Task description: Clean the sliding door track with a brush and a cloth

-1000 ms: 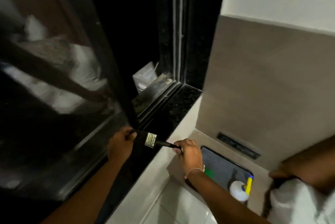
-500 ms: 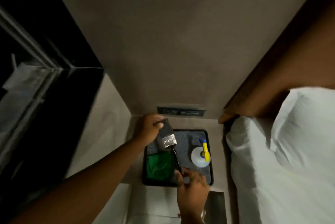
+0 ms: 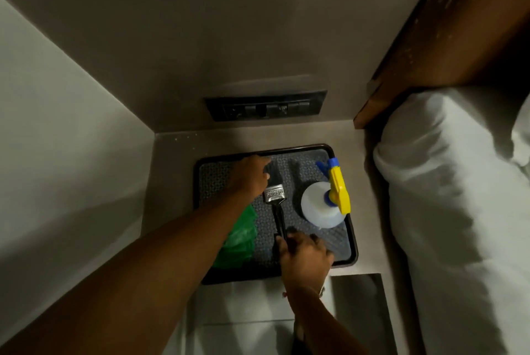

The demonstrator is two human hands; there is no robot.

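Observation:
A black paintbrush [image 3: 276,199] with a metal ferrule lies lengthwise over a dark tray [image 3: 354,242] on a low ledge. My left hand [image 3: 249,176] rests on the bristle end at the tray's far left. At the tray's near edge my right hand [image 3: 304,260] grips the handle end. A green cloth [image 3: 240,237] lies in the tray's left part, partly under my left forearm. A white spray bottle [image 3: 322,208] with a yellow and blue trigger stands in the tray's right part. The sliding door track is out of view.
A switch panel [image 3: 265,109] sits on the wall just behind the tray. A bed with white bedding [image 3: 447,211] and a wooden headboard [image 3: 447,47] fills the right side. A pale wall surface [image 3: 57,153] borders the left.
My view swung from the dark sliding door to the tray by the bed. Both hands carried the brush from the door track down onto the tray.

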